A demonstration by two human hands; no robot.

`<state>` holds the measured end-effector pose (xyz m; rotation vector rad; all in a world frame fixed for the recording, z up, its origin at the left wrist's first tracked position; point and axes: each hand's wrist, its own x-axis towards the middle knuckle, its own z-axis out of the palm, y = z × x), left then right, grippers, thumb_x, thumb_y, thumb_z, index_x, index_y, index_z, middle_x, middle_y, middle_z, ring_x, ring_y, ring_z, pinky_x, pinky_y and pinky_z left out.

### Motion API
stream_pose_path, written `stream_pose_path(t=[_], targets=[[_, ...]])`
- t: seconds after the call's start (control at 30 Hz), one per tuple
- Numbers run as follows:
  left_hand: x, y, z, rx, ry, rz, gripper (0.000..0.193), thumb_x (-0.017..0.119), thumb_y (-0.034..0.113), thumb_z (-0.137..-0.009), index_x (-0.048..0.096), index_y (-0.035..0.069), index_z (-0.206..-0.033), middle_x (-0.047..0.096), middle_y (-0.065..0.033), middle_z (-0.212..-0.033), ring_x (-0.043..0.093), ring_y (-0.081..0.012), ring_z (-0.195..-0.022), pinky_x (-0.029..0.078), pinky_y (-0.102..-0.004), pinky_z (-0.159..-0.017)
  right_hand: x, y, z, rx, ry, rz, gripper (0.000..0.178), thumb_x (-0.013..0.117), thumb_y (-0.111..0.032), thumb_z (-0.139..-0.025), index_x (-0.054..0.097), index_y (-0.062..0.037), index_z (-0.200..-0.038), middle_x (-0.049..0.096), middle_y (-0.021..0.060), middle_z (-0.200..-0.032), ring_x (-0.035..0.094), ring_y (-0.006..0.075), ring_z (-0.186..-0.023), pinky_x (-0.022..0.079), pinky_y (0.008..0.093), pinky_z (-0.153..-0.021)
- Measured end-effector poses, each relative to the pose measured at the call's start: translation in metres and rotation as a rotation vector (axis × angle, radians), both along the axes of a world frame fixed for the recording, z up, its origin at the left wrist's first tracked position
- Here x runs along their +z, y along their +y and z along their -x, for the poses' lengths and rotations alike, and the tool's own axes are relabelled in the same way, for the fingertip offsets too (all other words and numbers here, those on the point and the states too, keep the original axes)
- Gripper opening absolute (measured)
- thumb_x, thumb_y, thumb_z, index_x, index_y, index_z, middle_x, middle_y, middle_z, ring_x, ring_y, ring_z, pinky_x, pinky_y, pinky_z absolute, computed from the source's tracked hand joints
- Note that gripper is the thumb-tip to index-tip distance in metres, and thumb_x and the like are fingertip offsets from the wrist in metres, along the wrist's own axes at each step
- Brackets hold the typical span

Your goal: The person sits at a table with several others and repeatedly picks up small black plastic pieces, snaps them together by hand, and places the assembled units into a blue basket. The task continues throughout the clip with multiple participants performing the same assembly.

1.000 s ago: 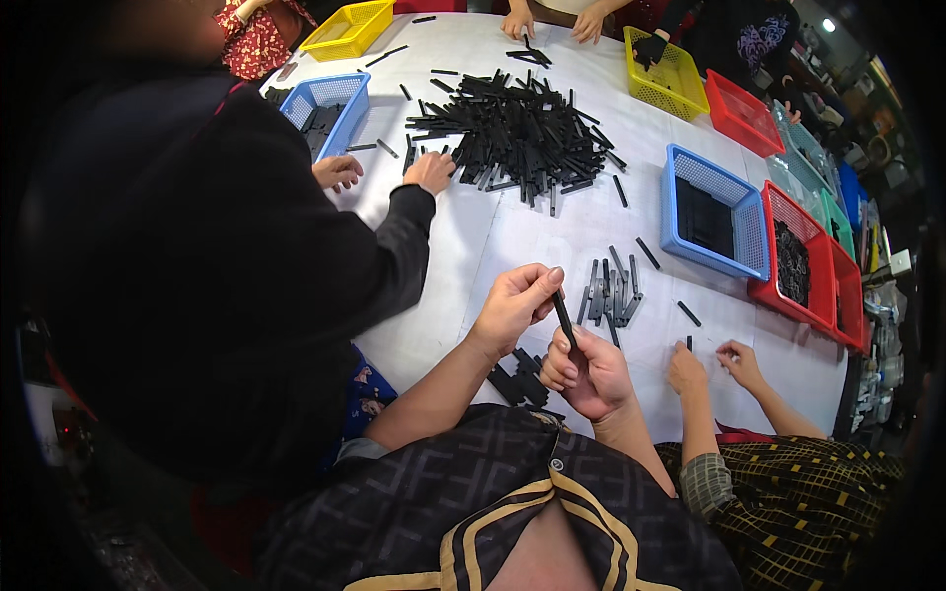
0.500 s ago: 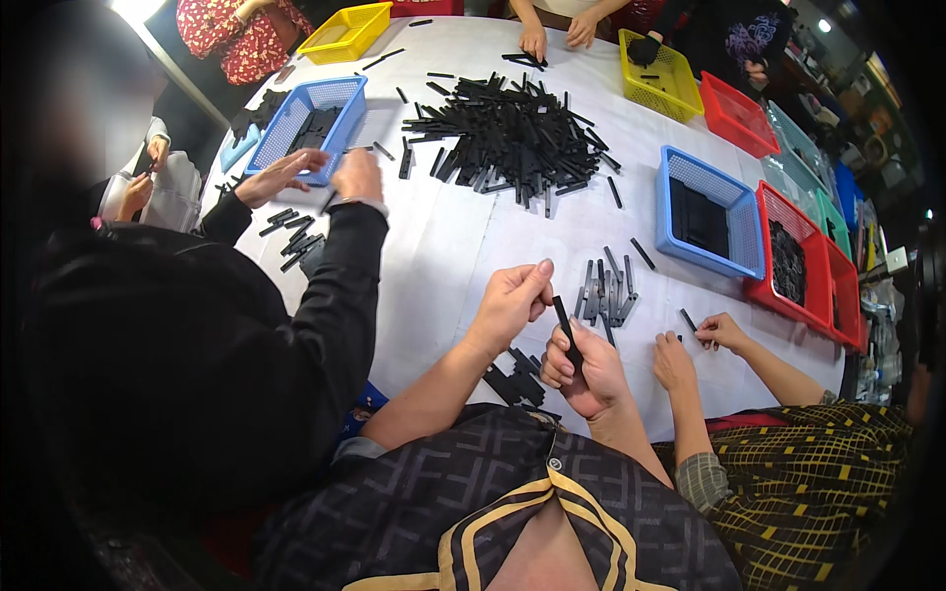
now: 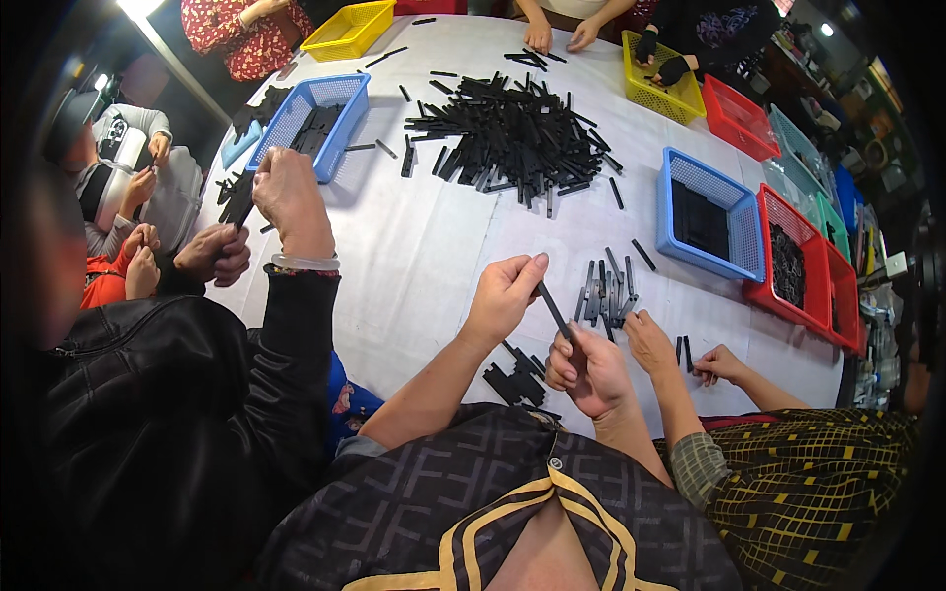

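A slim black strip (image 3: 555, 312) slants between my two hands above the white table. My right hand (image 3: 595, 374) is closed around its lower end, thumb on top. At its upper end, my left hand (image 3: 505, 298) is closed with thumb and forefinger pinched together on the tip. Beneath my hands, partly behind my left forearm, lies a small heap of flat black pieces (image 3: 514, 378). Beyond my right hand is a loose group of dark strips (image 3: 608, 294), where a co-worker's hand (image 3: 650, 342) reaches in.
A large pile of black strips (image 3: 517, 138) covers the table's middle. Blue baskets (image 3: 754, 261) (image 3: 363, 98), a red basket (image 3: 823, 305) and yellow baskets (image 3: 345, 32) stand around the edge. Co-workers sit close on both sides; one at left holds black pieces (image 3: 236, 202).
My left hand has come down onto the strip's upper end, which now tilts more. The left co-worker's hands have drawn back from the blue basket. The right co-worker's hand has reached to the loose strips.
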<state>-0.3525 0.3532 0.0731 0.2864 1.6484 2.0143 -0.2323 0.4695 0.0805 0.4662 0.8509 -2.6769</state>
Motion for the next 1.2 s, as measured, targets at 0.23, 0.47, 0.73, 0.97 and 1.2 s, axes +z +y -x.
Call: stream_pose_path(t=[0.23,0.47,0.73,0.97,1.2], targets=[[-0.003,0.001,-0.007,-0.055,0.085,0.080,0.040,0.053,0.029,-0.089,0.050,0.002,-0.060,0.043,0.0023,-0.052,0.034,-0.0051,-0.050,0.029,-0.0240,-0.045,0.020,-0.014,0.016,-0.097,0.037,-0.505,0.036,0.038,-0.032,-0.095,0.052,-0.0043,-0.075,0.049,0.0016,-0.062,0.047,0.0098,-0.055,0.037,0.0215,-0.051],[-0.014,-0.009,0.006,0.170,0.261,0.191,0.040,0.052,0.027,-0.090,0.049,0.001,-0.060,0.042,0.0018,-0.051,0.034,-0.0055,-0.050,0.030,-0.0251,-0.045,0.004,-0.009,0.014,0.060,0.086,-0.535,0.028,0.044,-0.023,-0.092,0.049,-0.0046,-0.072,0.048,0.0017,-0.060,0.044,0.0085,-0.053,0.034,0.0211,-0.049],[-0.003,-0.019,0.023,0.194,0.209,0.178,0.044,0.050,0.029,-0.091,0.046,0.001,-0.057,0.039,0.0021,-0.050,0.033,-0.0056,-0.049,0.029,-0.0253,-0.045,0.004,-0.004,0.014,-0.070,0.074,-0.678,0.031,0.043,-0.027,-0.092,0.051,-0.0031,-0.074,0.051,0.0037,-0.061,0.047,0.0097,-0.055,0.038,0.0216,-0.053],[0.006,-0.007,0.000,0.022,0.122,0.107,0.045,0.044,0.035,-0.094,0.047,0.003,-0.062,0.041,0.0027,-0.053,0.032,-0.0060,-0.049,0.028,-0.0237,-0.045,0.008,-0.001,0.020,0.037,0.111,-0.545,0.031,0.044,-0.027,-0.093,0.051,-0.0035,-0.075,0.051,0.0015,-0.062,0.047,0.0082,-0.054,0.038,0.0211,-0.052],[0.005,-0.003,-0.010,-0.067,0.055,-0.007,0.034,0.049,0.028,-0.092,0.049,0.004,-0.068,0.043,0.0038,-0.056,0.034,-0.0040,-0.051,0.028,-0.0214,-0.045,0.012,0.001,0.015,0.017,0.077,-0.416,0.030,0.043,-0.026,-0.094,0.050,-0.0047,-0.075,0.049,0.0014,-0.062,0.047,0.0088,-0.054,0.039,0.0214,-0.053]])
